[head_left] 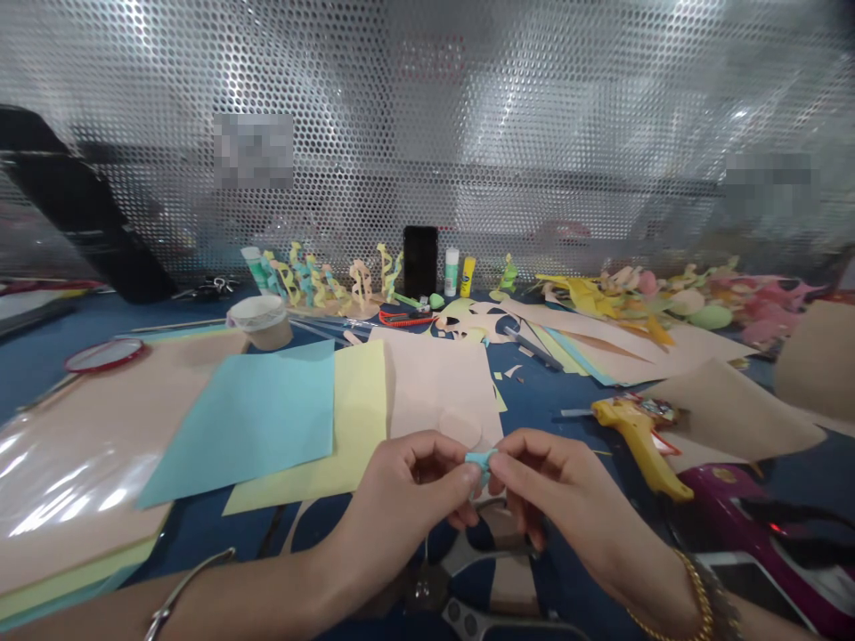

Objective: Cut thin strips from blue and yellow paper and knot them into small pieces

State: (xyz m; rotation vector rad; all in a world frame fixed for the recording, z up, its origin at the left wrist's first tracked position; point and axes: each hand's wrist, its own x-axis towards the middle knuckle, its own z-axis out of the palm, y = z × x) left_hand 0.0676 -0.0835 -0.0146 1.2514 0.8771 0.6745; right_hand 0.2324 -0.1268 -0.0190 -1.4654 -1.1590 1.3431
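A perforated metal wall (361,116) rises behind a dark blue table (534,401) spread with colored paper. A blue sheet (247,418) overlaps a yellow sheet (361,401), with a pink sheet (437,374) just beside it. In the foreground, a person's left hand (418,485) and right hand (557,485) come close together, fingers curled. A yellow glue gun (634,436) lies near the right hand, its nozzle pointing left. At the back, a black phone (420,260) stands upright with two glue sticks (468,277) to its right; a cup (268,334) stands behind the blue sheet. Smallest, a blue piece (479,459) is held above the table between the hands, pinched by the thumb and fingers of each.
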